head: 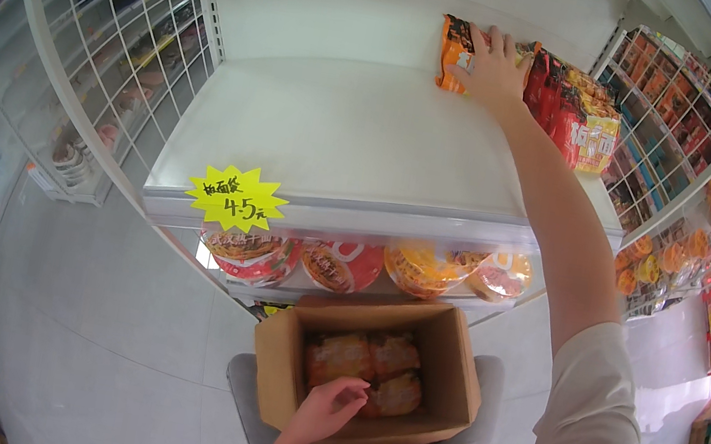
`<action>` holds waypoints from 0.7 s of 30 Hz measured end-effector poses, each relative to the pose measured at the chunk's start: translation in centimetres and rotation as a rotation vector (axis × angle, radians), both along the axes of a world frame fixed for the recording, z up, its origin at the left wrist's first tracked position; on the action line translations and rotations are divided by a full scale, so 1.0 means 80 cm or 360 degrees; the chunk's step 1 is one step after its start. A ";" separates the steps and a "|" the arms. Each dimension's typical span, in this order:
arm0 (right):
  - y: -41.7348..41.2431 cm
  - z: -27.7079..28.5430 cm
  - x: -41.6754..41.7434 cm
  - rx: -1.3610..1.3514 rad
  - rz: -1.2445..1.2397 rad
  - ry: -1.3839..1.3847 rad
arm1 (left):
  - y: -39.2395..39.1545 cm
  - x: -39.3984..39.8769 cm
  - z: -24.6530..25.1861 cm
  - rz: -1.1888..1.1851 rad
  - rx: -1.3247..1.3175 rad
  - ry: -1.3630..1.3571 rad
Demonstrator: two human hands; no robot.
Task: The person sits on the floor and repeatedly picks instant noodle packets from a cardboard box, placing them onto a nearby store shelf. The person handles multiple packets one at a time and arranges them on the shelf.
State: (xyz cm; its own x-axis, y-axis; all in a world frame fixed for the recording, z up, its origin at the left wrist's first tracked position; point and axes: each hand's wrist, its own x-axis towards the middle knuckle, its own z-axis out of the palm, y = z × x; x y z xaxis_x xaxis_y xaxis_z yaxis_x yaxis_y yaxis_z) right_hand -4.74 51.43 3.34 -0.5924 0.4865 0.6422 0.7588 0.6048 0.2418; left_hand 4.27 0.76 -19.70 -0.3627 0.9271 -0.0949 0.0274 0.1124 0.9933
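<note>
My right hand (496, 68) reaches to the back right of a white shelf (343, 127). It grips an orange noodle packet (455, 54) that stands against the back panel, fingers over its top and thumb across its front. Touching that packet's right side is a row of red noodle packets (577, 115), running toward the shelf's right front. Down below, my left hand (333, 407) is over the near side of an open cardboard box (352, 442), its fingers slightly curled and apart, with nothing seen in them. Several orange-red packets (342, 355) lie at the bottom of the box.
The box rests on a grey padded seat (487, 388). A yellow starburst price tag (237, 196) hangs on the shelf's front edge. Below are several round instant-noodle bowls (340, 266). White wire-grid panels (127, 18) bound the shelf at both sides, with stocked racks (689, 110) beyond.
</note>
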 end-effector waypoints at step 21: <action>-0.446 -0.239 0.349 -0.2223 0.0841 -0.0081 | 0.005 0.011 -0.013 0.0156 -0.0115 0.0322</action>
